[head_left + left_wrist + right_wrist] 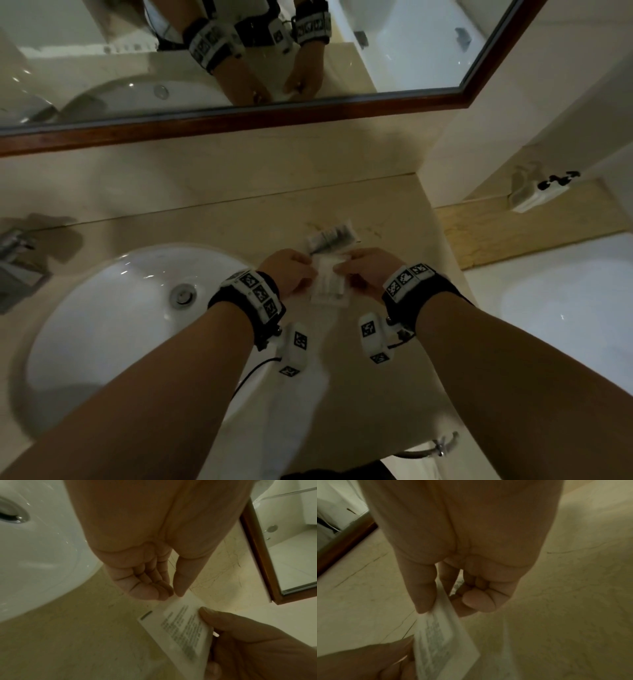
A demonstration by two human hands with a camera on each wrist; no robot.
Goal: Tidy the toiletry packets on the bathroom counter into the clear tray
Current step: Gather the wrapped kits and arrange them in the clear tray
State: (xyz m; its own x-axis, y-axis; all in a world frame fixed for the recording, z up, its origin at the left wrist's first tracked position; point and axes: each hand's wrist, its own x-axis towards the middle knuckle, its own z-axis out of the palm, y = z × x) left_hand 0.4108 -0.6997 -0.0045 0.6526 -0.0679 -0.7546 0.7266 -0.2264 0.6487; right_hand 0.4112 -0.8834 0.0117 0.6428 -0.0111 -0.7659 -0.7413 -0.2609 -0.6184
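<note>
A flat white packet (329, 281) with small printed text is held between both hands just above the beige counter (239, 222). My left hand (291, 274) pinches its far corner between thumb and curled fingers (154, 591). My right hand (366, 270) pinches the opposite edge of the packet (436, 628) between its thumb and forefinger, the other fingers curled. The same packet (185, 626) shows its printed side in the left wrist view. Just behind the hands lies what looks like the clear tray (352, 229), with a few grey-and-white packets (327, 240) in it.
A white round sink (120, 308) with a metal drain sits left of the hands, a faucet (13, 246) at the far left. A wood-framed mirror (239, 116) runs along the back wall. The counter ends at right beside a white bathtub (565, 301).
</note>
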